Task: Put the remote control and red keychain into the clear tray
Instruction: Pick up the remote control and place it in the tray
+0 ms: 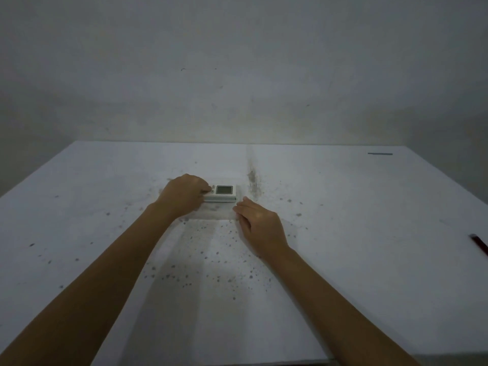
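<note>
A white remote control [224, 192] with a grey display lies crosswise at the middle of the table. My left hand [184, 196] is closed on its left end. Just in front of it is the clear tray [211, 213], faint and hard to make out. The remote sits at the tray's far side; whether it rests inside or on the rim I cannot tell. My right hand [257, 223] pinches the tray's right edge with curled fingers. A red object [479, 244], possibly the red keychain, lies at the table's far right edge, partly cut off by the frame.
The white table [343, 260] is speckled with dark spots and has a dark smear [253, 178] behind the remote. A thin dark strip [380, 154] lies at the back right corner. A grey wall stands right behind the table.
</note>
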